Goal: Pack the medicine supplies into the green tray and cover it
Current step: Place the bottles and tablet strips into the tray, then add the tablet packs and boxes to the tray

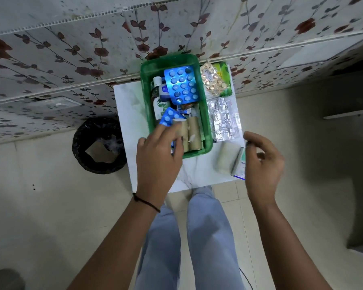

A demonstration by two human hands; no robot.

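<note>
Packing is about half done. The green tray [145,80] sits at the far edge of the small white table [126,105], and it already holds a big blue pill sheet [181,84], a bottle [160,105] and brown rolls [192,132]. Your left hand [157,158] hovers over the tray's near left corner, fingers loose, holding nothing I can see. Your right hand [262,160] is open beside a white roll [226,158] and a small box [239,164] at the near right corner. Gold pills [213,80], a green packet [225,70] and silver strips [224,120] still wait along the right edge. I see no cover yet.
</note>
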